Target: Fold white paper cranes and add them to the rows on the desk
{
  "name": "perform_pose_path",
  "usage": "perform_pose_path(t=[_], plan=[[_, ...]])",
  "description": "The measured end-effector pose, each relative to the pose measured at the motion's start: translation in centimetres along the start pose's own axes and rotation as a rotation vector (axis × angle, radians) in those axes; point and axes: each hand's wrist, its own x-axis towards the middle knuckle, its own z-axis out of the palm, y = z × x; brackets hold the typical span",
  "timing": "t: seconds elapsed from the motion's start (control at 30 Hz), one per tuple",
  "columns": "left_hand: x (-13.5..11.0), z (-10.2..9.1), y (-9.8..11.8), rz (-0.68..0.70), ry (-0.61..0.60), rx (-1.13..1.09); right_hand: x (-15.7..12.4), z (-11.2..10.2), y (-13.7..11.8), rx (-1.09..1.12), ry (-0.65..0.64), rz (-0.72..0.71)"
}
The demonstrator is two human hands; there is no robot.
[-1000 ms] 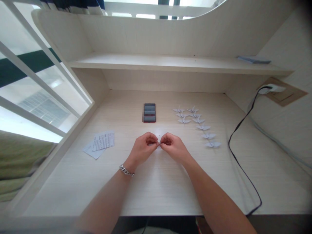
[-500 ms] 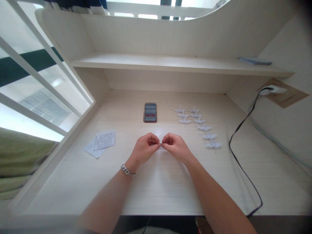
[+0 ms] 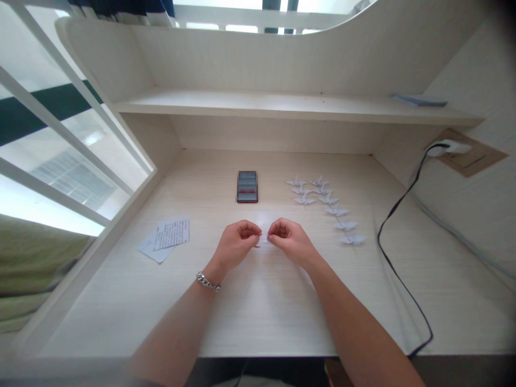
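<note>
Head view, centred on a small piece of white paper [image 3: 263,240], apparently folded, between the two hands above the middle of the tabletop [image 3: 266,309]. Pale on pale wood and partly hidden by fingers, its exact shape too hard to make out, and no telling whether lifted or resting on the wood.

Most recent change: a slight parting of the hands, with the close pinch of a moment earlier opened into a small gap and more of the paper showing.

Left hand [image 3: 237,243] half-curled, fingertips right at the paper's left side. Right hand [image 3: 290,241] curled the same way on the other side. Whether either hand still grips the paper, impossible to tell at this size. Around the left wrist, a chain bracelet [image 3: 208,281].

Farther out, straight ahead, a phone [image 3: 247,186] lying flat, its screen pixelated. To the right, white origami cranes [image 3: 327,200] in two short rows, narrowing into a single line toward the hands. To the left, two overlapping printed sheets [image 3: 171,234]. Beyond the cranes, a black cable [image 3: 397,231] running from a wall socket [image 3: 445,148] over the tabletop's front edge. Overhead, a shelf [image 3: 282,105] with a flat bluish booklet [image 3: 419,100] at its right end.
</note>
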Motion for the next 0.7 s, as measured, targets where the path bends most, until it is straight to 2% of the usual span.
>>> perform_pose_path(t=[0.27,0.33,0.43,0.5,0.6,0.7], plan=[[0.1,0.0,0.0,-0.014,0.037,-0.032,0.1,-0.2,-0.1,0.01,-0.006,-0.03],[0.2,-0.1,-0.1,-0.012,0.086,-0.039,0.1,-0.1,-0.3,-0.019,0.084,-0.061],[0.4,-0.3,-0.3,-0.007,0.178,-0.032,-0.1,0.1,-0.8,-0.181,0.309,-0.134],[0.5,-0.4,-0.4,0.009,0.232,-0.011,-0.4,0.4,-1.2,-0.28,0.362,-0.179],[0.4,-0.3,-0.5,0.05,0.286,0.051,-0.7,1.2,-1.3,-0.307,0.267,-0.198],[0.1,0.1,-0.6,0.087,0.282,0.107,-0.5,1.8,-0.9,-0.202,0.173,-0.132]])
